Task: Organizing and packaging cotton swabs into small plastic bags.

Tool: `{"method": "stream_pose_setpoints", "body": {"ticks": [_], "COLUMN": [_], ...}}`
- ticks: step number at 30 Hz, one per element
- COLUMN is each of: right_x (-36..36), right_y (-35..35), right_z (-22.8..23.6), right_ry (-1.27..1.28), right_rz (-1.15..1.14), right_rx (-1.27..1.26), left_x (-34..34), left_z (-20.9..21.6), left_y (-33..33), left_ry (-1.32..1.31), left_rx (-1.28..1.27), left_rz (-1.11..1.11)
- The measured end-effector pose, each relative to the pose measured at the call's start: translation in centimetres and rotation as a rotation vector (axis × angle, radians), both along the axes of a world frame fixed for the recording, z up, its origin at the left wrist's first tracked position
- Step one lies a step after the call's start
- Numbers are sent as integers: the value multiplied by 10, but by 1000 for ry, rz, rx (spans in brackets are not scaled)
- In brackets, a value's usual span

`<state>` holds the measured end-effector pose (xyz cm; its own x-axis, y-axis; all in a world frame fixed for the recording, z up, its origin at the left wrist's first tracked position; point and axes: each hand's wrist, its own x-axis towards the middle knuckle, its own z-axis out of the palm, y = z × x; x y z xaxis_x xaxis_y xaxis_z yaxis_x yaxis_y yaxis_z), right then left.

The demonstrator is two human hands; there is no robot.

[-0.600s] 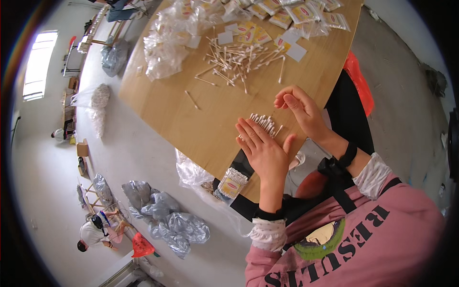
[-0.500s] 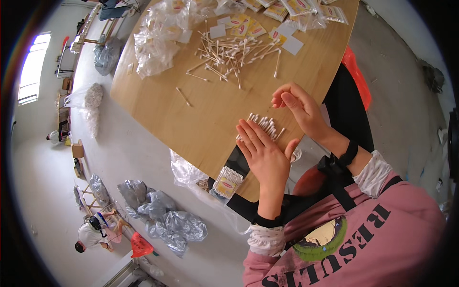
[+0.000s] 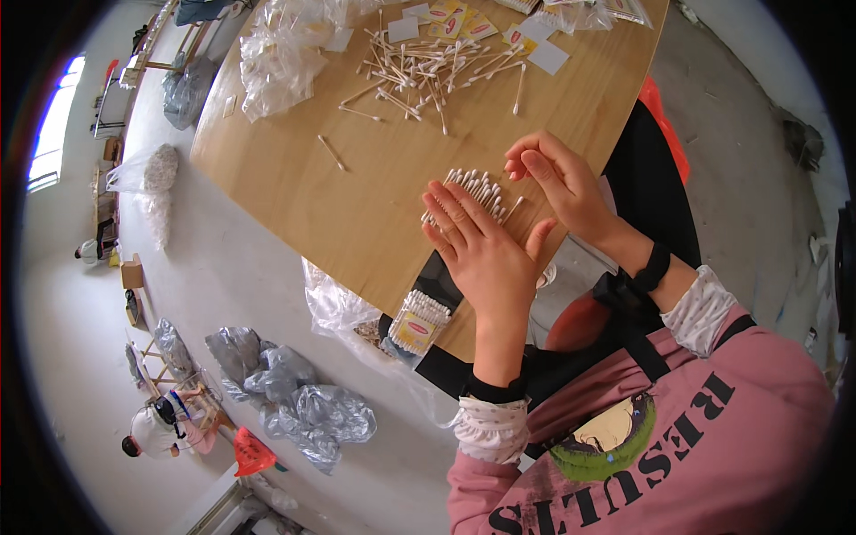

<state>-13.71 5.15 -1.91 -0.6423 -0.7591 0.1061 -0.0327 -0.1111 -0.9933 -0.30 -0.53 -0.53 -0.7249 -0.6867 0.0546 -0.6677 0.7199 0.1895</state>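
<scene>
My left hand [image 3: 486,259] lies flat, fingers stretched out, over a bundle of white-tipped cotton swabs [image 3: 481,189] on the table near me. The swabs' tips stick out beyond the fingers; the rest is hidden under the hand. One swab [image 3: 512,210] slants apart at the bundle's right. To the right, my right hand [image 3: 566,187] hovers with its fingers loosely bent and the thumb apart, nothing visible in it. Farther off spreads a loose pile of cotton swabs [image 3: 419,71]. A filled pack of swabs [image 3: 418,323] with a yellow label sits at the near table corner.
On the wooden table [image 3: 285,192] are clear plastic bags [image 3: 281,67], yellow cards [image 3: 448,18], white cards [image 3: 547,57] and a single stray swab [image 3: 332,152]. Grey bags [image 3: 312,392] lie on the floor at left. A co-worker [image 3: 160,428] sits at lower left.
The view has shifted slightly, so the table items appear higher and a little to the left. Both hands keep nearly the same pose, the left still flat over the bundled swabs.
</scene>
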Motion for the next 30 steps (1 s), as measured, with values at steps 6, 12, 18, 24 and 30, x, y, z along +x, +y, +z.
{"method": "stream_pose_setpoints", "body": {"ticks": [6, 12, 18, 24, 30], "right_x": [4, -1, 11, 33, 27], "right_y": [-2, 4, -4, -7, -4], "right_z": [1, -1, 13, 6, 5], "right_ry": [23, 22, -78, -112, -106], "right_rz": [5, 13, -8, 13, 15], "right_rx": [32, 45, -40, -66, -61], "left_x": [-4, 17, 34, 13, 9], "left_z": [0, 19, 10, 4, -1], "left_y": [-15, -5, 16, 24, 21], "left_ry": [-3, 325, 1244, 1421, 1474], "left_rx": [4, 136, 668, 758, 729], "left_rz": [3, 170, 515, 459, 496]}}
